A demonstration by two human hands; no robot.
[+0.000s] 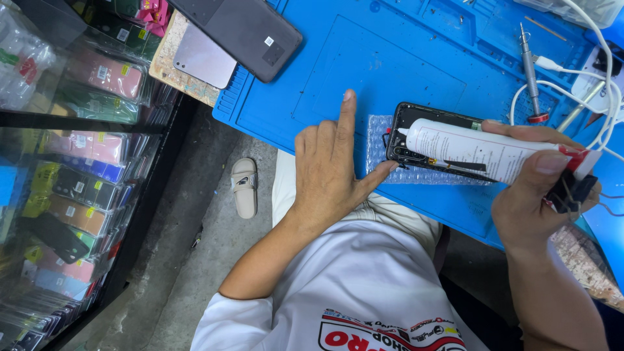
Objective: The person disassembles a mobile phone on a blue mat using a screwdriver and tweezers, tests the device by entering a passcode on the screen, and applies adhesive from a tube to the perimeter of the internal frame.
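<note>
Far left: glass display case (71, 162) stacked with bagged phone covers in mixed colours; beige slide sandal (245, 187) on the grey concrete floor beside it. Top: dark grey phone (244, 29) lying back-up across the corner of the blue silicone work mat (403, 58). Left hand (328, 172) flat on the mat edge, fingers spread, index straight up, thumb tip touching the lower left corner of the black opened phone (409, 140); it grips nothing. That phone sits on a small bubble-wrap sheet (380, 140) near the mat's front edge. Right hand (536, 195) wrapped around a white glue tube with red cap end (481, 153), nozzle over the phone's upper left edge. Silver precision screwdriver (530, 71) and white cable (585, 71) upper right.
</note>
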